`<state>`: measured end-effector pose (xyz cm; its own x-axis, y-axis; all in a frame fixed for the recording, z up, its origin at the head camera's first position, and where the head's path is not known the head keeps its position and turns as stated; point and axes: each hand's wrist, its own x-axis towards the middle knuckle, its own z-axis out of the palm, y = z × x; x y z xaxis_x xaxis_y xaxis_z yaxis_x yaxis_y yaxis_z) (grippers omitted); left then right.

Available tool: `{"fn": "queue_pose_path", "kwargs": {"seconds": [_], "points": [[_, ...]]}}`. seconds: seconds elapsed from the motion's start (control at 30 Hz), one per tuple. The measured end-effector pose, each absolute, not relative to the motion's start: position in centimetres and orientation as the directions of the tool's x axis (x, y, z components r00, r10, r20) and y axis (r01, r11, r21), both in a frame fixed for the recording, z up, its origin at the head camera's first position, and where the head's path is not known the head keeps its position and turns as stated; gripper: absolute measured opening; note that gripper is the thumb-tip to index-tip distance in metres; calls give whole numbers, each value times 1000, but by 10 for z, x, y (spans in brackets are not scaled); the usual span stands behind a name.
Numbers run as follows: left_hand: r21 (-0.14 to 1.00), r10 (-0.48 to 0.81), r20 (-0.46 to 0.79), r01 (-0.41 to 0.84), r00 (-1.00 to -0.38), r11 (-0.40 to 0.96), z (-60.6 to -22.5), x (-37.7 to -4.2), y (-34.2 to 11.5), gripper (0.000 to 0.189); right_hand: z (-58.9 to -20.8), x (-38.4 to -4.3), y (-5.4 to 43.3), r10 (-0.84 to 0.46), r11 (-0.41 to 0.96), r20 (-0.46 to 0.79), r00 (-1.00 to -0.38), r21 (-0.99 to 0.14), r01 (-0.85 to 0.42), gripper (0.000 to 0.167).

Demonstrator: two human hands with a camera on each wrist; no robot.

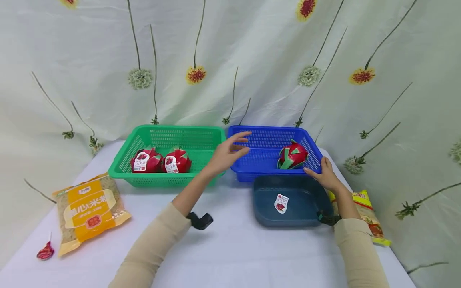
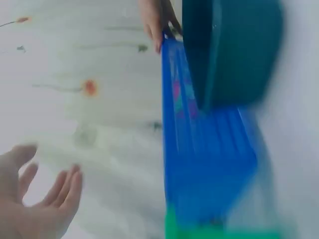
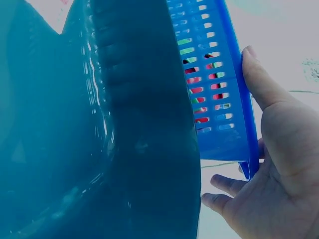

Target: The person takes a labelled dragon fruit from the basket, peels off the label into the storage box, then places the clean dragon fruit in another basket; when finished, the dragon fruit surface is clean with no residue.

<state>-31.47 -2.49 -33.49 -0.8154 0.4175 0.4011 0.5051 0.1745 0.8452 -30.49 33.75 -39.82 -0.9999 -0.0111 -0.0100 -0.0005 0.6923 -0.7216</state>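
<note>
In the head view, the right forearm covers the middle of a yellow printed plastic packet (image 1: 371, 220), and the dark blue-grey, rounded rectangular plastic tray (image 1: 302, 206) partly hides the near wall of the blue slotted plastic basket (image 1: 253, 159); whether the two touch I cannot tell. In the left wrist view, blur smears the baskets and the tray's side blocks part of the blue one. In the right wrist view, the tray fills the left half, and the red-and-green dragon fruit (image 1: 293, 156) shows only through slots.

The dragon fruit sits at the blue basket's right end, with bare blue floor to its left. The green slotted plastic basket (image 1: 203, 158) stands just beside, its right end partly behind the left hand (image 1: 230, 154). White tablecloth (image 1: 230, 256) spreads between the left forearm and the tray. The table's right edge runs close by the packet.

The left hand hangs over the adjoining ends of the baskets, its fingers apart and loosely bent. The right hand (image 1: 327, 176) grips the blue basket's near right corner, thumb on the rim and fingers round the outside; some fingertips are hidden behind the rim. Both forearms reach forward in beige sleeves.
</note>
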Motion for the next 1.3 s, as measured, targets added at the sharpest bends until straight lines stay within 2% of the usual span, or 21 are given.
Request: {"fn": "queue_pose_path", "kwargs": {"seconds": [0.1,0.23,0.37,0.47,0.57,0.77,0.87,1.07,1.3], "points": [[864,187,472,495,-861,96,-339,-287,-73,43,-398,-300,339,-7,690,-14,-1000,-724,5,102],[919,-151,392,393,-907,28,-355,-250,-130,40,-399,-293,344,-3,694,-20,-1000,-720,12,102],[959,-449,183,259,-875,-112,-386,-231,-169,38,-396,-290,348,-12,704,-17,-1000,-710,4,101],[941,-568,38,221,-822,-257,-406,-228,-184,37,-392,-290,350,-30,730,-22,-999,-683,-7,101],[907,-606,-17,242,-796,-344,-418,-234,-189,39,-386,-290,351,-56,775,-51,-997,-632,-11,101],[850,-607,55,356,-793,-388,-429,-256,-176,47,-363,-281,343,-115,897,-112,-987,-439,-55,102],[823,-628,94,415,-773,-388,-432,-263,-168,46,-348,-269,331,-153,924,-107,-982,-368,-104,103],[836,-707,144,468,-692,-288,-439,-264,-171,37,-317,-248,276,-313,892,-75,-947,-365,-266,97],[832,-673,213,492,-708,-255,-435,-257,-178,40,-311,-245,196,-489,831,-75,-869,-342,-438,90]]}}
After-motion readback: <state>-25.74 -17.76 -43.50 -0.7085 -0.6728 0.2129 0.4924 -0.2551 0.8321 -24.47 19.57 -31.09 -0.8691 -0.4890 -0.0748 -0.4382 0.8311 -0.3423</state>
